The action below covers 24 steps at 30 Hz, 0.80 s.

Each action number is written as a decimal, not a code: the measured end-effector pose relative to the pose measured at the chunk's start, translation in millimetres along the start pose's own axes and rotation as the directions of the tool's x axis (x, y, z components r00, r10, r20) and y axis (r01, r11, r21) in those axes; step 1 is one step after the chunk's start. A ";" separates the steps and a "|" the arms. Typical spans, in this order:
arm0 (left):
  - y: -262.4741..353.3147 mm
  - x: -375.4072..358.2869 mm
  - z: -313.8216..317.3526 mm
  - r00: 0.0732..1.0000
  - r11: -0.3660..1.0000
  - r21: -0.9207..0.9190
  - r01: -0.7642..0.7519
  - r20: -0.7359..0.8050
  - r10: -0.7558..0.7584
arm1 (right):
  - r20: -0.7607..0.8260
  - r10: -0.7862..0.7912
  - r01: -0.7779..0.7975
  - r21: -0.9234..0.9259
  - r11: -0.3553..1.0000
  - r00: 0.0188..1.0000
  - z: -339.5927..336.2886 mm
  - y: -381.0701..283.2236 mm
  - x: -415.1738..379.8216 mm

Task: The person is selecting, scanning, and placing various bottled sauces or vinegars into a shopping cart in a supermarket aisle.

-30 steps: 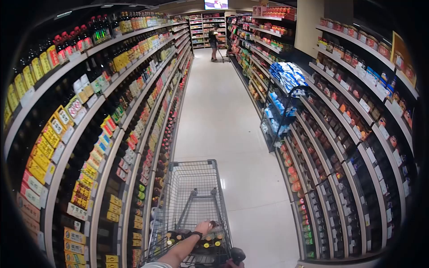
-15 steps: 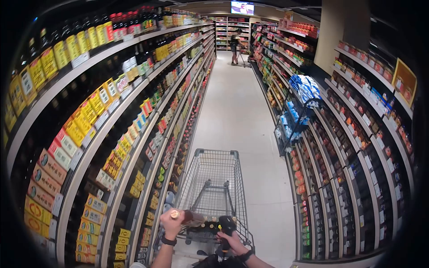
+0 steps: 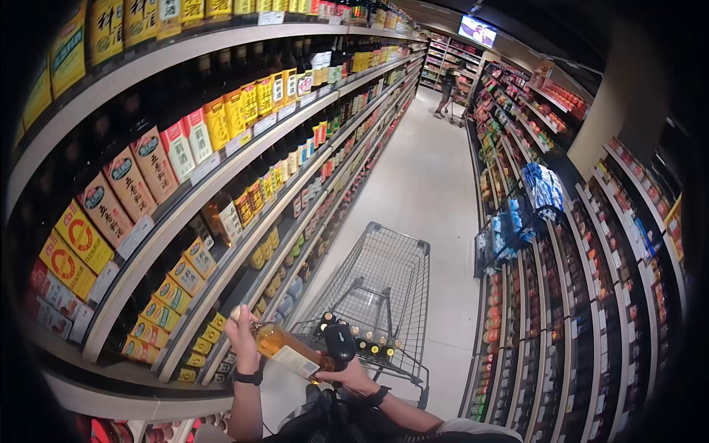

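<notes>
My left hand (image 3: 242,336) is wrapped round the neck of a glass bottle (image 3: 277,345) of amber liquid, which lies tilted across in front of me, its pale label facing up. My right hand (image 3: 356,378) grips a black handheld scanner (image 3: 340,344) with a rounded head. The bottle's base end reaches the right hand's fingers and overlaps the scanner's grip in this view. Just beyond both hands stands a wire shopping cart (image 3: 427,255), with several capped bottles (image 3: 369,344) grouped at its near end.
Tall shelves (image 3: 244,159) of boxed and bottled goods run close along my left. More shelves (image 3: 591,295) line the right, with a rack of blue-and-white packs (image 3: 543,188) jutting out. A person (image 3: 447,88) with a cart is far down the aisle (image 3: 402,159).
My view has swung left and tilted. The bottle has turned from cap towards me to lying crosswise, label showing. My right hand with the scanner has come close to its base.
</notes>
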State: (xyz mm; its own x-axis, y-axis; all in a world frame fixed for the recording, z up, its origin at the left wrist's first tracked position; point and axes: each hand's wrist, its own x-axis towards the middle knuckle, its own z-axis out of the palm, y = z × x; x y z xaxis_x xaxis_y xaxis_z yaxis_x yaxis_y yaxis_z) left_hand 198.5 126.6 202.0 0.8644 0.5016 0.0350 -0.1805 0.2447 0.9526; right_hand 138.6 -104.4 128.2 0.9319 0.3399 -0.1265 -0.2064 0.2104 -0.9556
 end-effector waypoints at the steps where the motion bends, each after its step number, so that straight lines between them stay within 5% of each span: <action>1: 1.3 -1.2 -4.7 1.000 0.999 0.045 0.000 -0.007 0.001 | 0.014 0.008 -0.006 -0.149 0.989 1.000 -1.0 -4.8 0.3; 3: -6.7 5.1 -24.4 0.994 0.982 0.188 0.004 0.104 -0.024 | -0.013 -0.077 0.076 -0.009 0.997 0.997 0.7 -5.8 2.8; 5: -14.9 3.9 -33.0 0.981 0.997 0.018 0.070 0.178 -0.072 | -0.030 -0.018 0.019 0.030 0.999 0.999 2.4 -27.1 3.0; 9: -20.3 -17.9 -10.9 0.913 0.940 -0.316 0.129 0.407 0.012 | -0.061 -0.156 0.163 0.129 0.978 0.986 0.9 -47.8 9.2; 11: -46.9 -40.8 -0.9 0.901 0.931 -0.257 0.260 0.411 -0.139 | -0.046 -0.153 0.156 0.062 0.986 0.987 -4.0 -59.1 9.7; 13: -28.2 -57.5 27.3 0.766 0.872 -0.311 0.377 0.634 -0.105 | -0.082 -0.171 0.167 -0.045 0.985 0.982 -5.5 -74.3 5.2; 24: -34.4 -71.3 60.3 0.792 0.830 -0.297 0.472 0.557 -0.251 | -0.073 -0.199 0.197 -0.030 0.980 0.977 -26.7 -72.2 -5.2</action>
State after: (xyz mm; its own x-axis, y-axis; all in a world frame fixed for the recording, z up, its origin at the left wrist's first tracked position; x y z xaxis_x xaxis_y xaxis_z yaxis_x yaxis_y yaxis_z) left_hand 171.4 32.3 184.9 0.9911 -0.1261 -0.0435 0.1188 0.6860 0.7178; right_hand 156.7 -145.8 190.8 0.9737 0.2230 0.0472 -0.0093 0.2458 -0.9693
